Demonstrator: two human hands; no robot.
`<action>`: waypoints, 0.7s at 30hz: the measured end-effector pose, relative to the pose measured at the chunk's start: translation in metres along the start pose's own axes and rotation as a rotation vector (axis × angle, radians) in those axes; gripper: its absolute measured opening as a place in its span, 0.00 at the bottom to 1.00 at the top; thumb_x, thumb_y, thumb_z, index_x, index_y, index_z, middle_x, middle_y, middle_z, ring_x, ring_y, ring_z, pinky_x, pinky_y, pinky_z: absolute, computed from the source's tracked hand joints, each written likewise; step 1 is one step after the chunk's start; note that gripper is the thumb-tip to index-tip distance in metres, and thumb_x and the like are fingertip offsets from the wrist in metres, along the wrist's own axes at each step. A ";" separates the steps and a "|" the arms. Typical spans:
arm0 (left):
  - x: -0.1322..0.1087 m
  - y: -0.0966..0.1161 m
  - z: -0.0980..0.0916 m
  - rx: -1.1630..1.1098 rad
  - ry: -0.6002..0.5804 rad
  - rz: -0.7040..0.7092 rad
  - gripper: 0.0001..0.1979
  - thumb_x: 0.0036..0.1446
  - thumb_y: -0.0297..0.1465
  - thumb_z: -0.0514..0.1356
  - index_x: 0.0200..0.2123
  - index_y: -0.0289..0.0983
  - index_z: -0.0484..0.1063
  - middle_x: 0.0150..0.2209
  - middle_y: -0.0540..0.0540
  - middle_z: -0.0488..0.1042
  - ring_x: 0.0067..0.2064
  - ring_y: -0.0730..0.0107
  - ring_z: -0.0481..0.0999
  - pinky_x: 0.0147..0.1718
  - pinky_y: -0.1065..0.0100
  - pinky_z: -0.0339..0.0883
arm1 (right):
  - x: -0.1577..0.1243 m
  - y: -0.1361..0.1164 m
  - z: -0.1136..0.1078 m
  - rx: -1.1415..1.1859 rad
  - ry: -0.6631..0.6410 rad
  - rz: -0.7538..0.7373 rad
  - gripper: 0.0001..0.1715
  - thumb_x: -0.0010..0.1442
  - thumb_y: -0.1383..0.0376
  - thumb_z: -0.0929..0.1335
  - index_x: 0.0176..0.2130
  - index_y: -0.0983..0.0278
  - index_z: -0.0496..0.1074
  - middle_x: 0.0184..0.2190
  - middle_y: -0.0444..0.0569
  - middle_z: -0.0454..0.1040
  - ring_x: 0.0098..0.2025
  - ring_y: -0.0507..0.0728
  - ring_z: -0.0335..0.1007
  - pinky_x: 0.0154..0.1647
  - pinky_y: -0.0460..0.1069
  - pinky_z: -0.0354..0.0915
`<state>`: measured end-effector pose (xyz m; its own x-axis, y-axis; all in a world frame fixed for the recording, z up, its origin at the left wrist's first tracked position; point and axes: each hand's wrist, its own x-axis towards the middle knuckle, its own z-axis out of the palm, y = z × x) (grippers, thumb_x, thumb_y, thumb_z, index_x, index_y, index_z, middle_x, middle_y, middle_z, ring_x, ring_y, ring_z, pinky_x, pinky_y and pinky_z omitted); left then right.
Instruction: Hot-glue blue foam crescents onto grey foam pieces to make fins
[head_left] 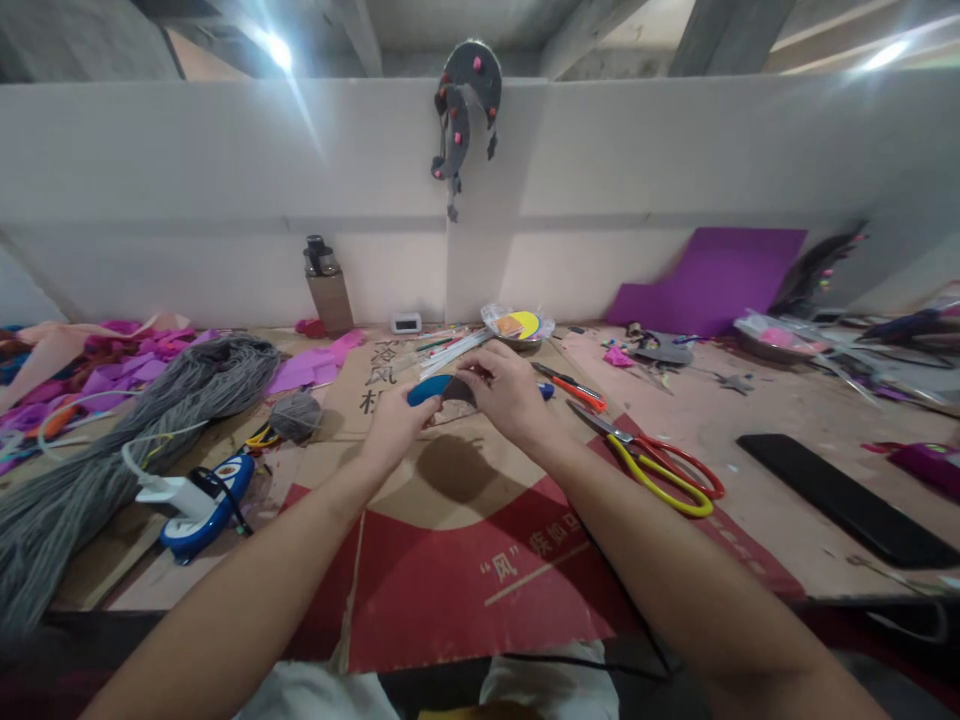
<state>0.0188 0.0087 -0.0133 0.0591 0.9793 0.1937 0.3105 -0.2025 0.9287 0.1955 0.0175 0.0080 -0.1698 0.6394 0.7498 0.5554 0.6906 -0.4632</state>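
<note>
A small curved piece (429,388), blue on its left part and dark grey on its right, is held up over the cardboard. My left hand (396,420) pinches its blue end between thumb and fingers. At its grey end my right hand (511,388) grips it with closed fingertips. What the piece is made of cannot be made out. Below both hands lies a red and brown printed cardboard sheet (465,580), with their shadow on it. Scissors (652,465) with red and yellow handles lie right of my right hand, near an orange-handled cutter (574,388).
Grey yarn (187,400), a blue power strip (206,510) and cloth scraps lie left. A bottle (328,290) and a bowl (517,325) with a yellow piece stand at the back. On the right are a black slab (844,495) and purple sheet (720,280). A grey crescent ornament (469,110) hangs ahead.
</note>
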 end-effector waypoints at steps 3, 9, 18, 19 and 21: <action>-0.001 0.003 -0.001 0.040 -0.016 -0.008 0.09 0.49 0.35 0.61 0.27 0.35 0.72 0.19 0.52 0.69 0.22 0.74 0.66 0.24 0.72 0.56 | 0.000 0.000 -0.001 0.001 0.007 0.007 0.06 0.60 0.70 0.67 0.32 0.64 0.74 0.31 0.48 0.71 0.34 0.54 0.66 0.37 0.49 0.63; -0.003 0.008 0.000 0.006 -0.025 -0.034 0.08 0.48 0.34 0.62 0.26 0.35 0.72 0.19 0.52 0.69 0.22 0.74 0.65 0.24 0.72 0.56 | 0.001 -0.002 -0.002 -0.003 -0.010 0.024 0.06 0.60 0.70 0.67 0.31 0.63 0.73 0.31 0.48 0.70 0.34 0.54 0.65 0.36 0.49 0.61; -0.003 0.012 -0.001 -0.105 -0.117 -0.027 0.09 0.46 0.35 0.64 0.29 0.35 0.73 0.20 0.53 0.68 0.22 0.75 0.64 0.23 0.71 0.55 | 0.004 0.008 -0.003 0.194 -0.057 0.244 0.05 0.56 0.65 0.68 0.30 0.63 0.72 0.28 0.45 0.71 0.32 0.53 0.65 0.35 0.49 0.61; -0.003 0.011 -0.001 -0.119 -0.130 -0.024 0.09 0.46 0.35 0.64 0.29 0.35 0.73 0.20 0.53 0.68 0.22 0.75 0.64 0.23 0.71 0.55 | 0.005 0.008 -0.003 0.250 -0.081 0.277 0.05 0.56 0.64 0.68 0.29 0.63 0.72 0.28 0.45 0.72 0.32 0.53 0.66 0.35 0.49 0.61; -0.002 0.011 -0.002 -0.131 -0.155 -0.020 0.09 0.46 0.35 0.64 0.29 0.34 0.73 0.20 0.53 0.68 0.22 0.75 0.64 0.23 0.71 0.55 | 0.006 0.007 -0.005 0.346 -0.126 0.328 0.06 0.55 0.63 0.68 0.29 0.64 0.72 0.27 0.44 0.72 0.31 0.53 0.66 0.34 0.48 0.61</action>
<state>0.0203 0.0042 -0.0033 0.2025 0.9701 0.1334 0.1878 -0.1722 0.9670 0.2025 0.0246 0.0119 -0.1403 0.8629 0.4856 0.2968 0.5045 -0.8108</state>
